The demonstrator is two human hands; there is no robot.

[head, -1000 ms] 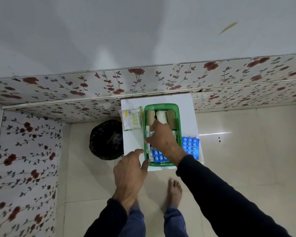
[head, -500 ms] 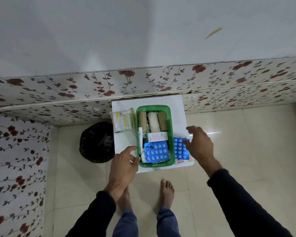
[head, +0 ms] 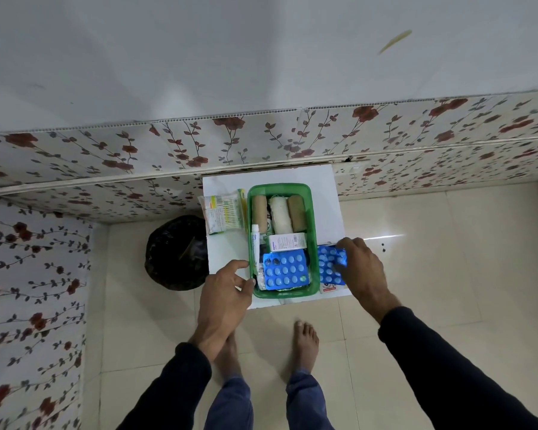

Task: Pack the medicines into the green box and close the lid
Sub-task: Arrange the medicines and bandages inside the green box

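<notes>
White table (head: 323,193), right hand (head: 362,271) gripping blister pack (head: 331,259)

Left hand (head: 222,290) reaches forward, fingers loosely curled; right hand (head: 362,270) reaches forward, palm down, grip pinched.

I'm looking down into a corner of a home room — floral wall panels (head: 292,135) are running along a plain grey wall, glossy cream floor tiles (head: 448,274) are gleaming, bare feet (head: 305,342) are standing there — a black bin bag (head: 174,252) is sitting beside a small white table (head: 326,206).

Head-worn view, steeply downward
</notes>
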